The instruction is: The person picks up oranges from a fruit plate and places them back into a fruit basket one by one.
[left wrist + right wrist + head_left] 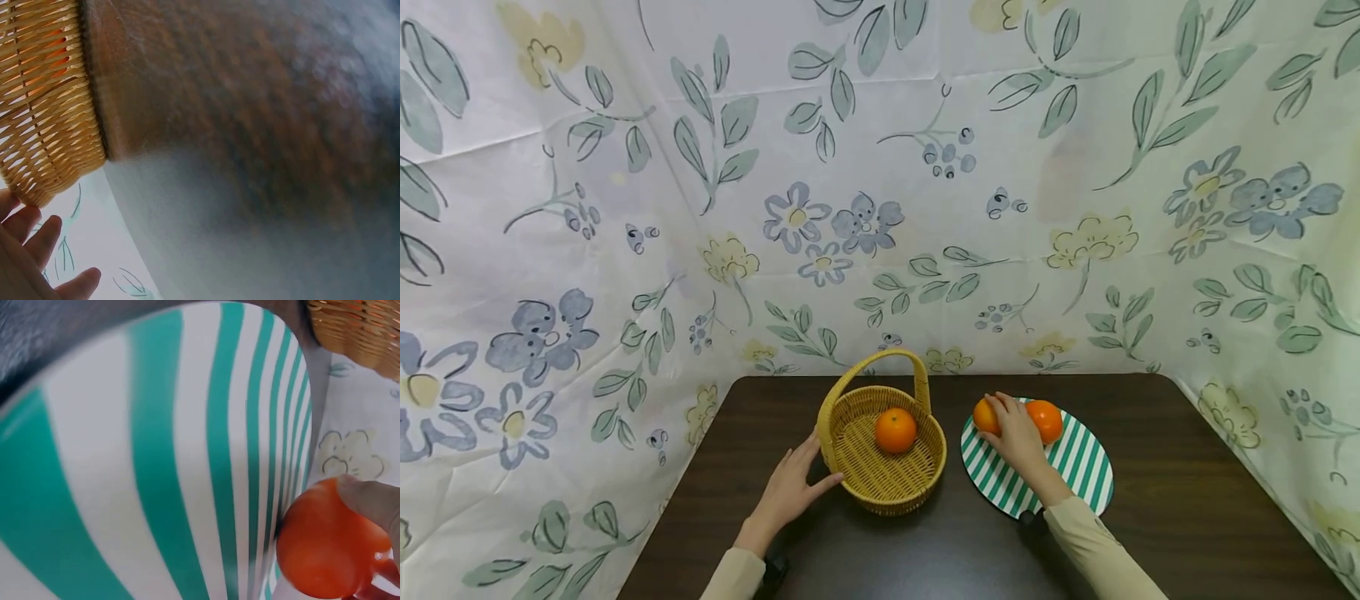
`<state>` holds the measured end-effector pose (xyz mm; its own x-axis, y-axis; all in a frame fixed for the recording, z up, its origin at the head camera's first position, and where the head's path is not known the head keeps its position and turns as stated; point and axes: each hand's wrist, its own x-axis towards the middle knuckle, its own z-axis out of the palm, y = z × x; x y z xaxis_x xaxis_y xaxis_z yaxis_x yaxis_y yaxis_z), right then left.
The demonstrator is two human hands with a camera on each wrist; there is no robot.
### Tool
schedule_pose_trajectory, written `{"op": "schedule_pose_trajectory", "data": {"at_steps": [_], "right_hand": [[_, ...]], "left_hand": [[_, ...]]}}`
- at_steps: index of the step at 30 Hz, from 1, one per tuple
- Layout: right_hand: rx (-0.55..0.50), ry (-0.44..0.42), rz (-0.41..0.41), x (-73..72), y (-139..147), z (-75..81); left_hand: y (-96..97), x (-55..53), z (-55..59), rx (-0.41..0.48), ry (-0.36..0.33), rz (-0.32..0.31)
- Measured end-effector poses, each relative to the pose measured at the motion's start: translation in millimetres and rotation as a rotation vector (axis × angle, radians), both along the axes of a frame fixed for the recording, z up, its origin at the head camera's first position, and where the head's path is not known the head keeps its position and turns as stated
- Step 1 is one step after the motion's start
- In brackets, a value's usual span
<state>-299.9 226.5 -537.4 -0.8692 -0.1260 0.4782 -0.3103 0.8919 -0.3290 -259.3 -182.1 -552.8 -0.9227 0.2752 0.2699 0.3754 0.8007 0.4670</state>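
A yellow wicker basket (pixel 889 493) with a tall handle stands near the middle of the table, with one orange (pixel 896 431) inside. My left hand (pixel 789 488) is at its left side, thumb by the rim and fingers along the woven wall; the left wrist view has the fingertips (pixel 47 234) spread at the basket. Over the round green-and-white striped placemat (pixel 1086 467), my right hand (pixel 1018 433) grips an orange (pixel 986 415) at the far left part, thumb on its near side. Another orange (pixel 1046 422) lies just right of that hand, partly hidden by it.
The dark wooden table (pixel 880 567) extends around the basket and placemat. A floral cloth (pixel 880 208) hangs behind the table and along its left and right sides. In the right wrist view, the basket (pixel 359 328) shows beyond the placemat's edge.
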Motion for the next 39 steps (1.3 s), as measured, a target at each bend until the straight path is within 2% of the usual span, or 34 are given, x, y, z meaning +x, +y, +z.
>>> {"op": "schedule_pose_trajectory", "data": {"at_steps": [8,16,24,39], "right_hand": [[-0.094,-0.039,-0.007,-0.6,-1,5.6],[-0.173,-0.023,0.016,4.1,-7,24.1],[-0.199,-0.054,0.03,10.0,-14,33.6],[-0.226,-0.001,0.078,15.3,-23,44.6]], "left_hand": [[0.3,1.4,2.4,-0.004,-0.033,0.01],[1.4,-1.0,2.2,-0.001,-0.022,0.004],[0.5,0.0,1.3,0.009,-0.019,-0.011],[-0.1,1.1,2.4,0.004,-0.047,0.004]]}}
